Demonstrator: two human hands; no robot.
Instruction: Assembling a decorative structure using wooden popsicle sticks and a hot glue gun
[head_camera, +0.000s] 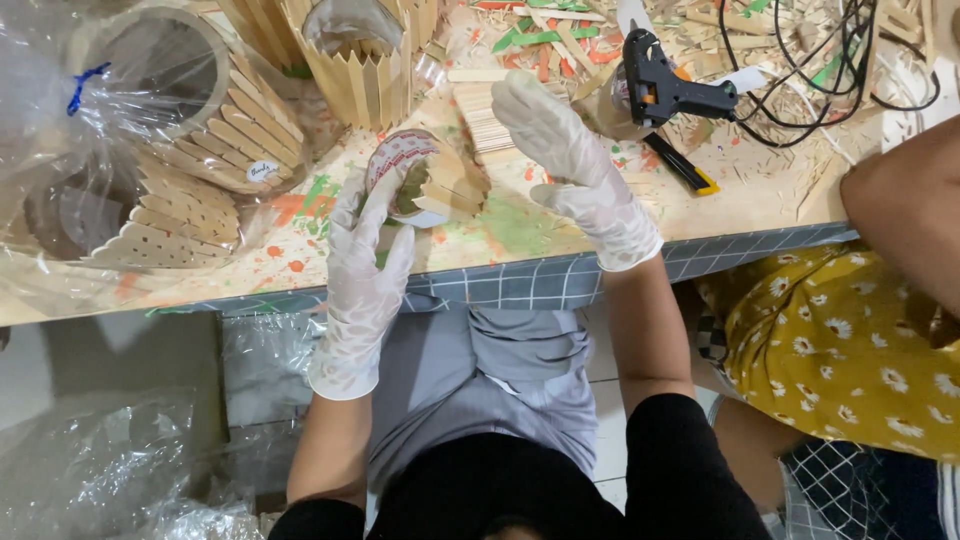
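Wooden-stick-clad can lies sideways, mouth toward the wearer; left hand fingers grip it, right hand open.

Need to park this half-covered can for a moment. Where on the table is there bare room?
Bare patch: front edge of the table, between the right hand and the other person's arm, below the glue gun. Crowded: wrapped stick holders left of the left hand, loose sticks and cables behind.

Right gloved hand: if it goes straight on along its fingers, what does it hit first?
Probably the stack of plain wooden craft sticks just past the right hand; the fingertips already overlap it, though height above it is unclear.
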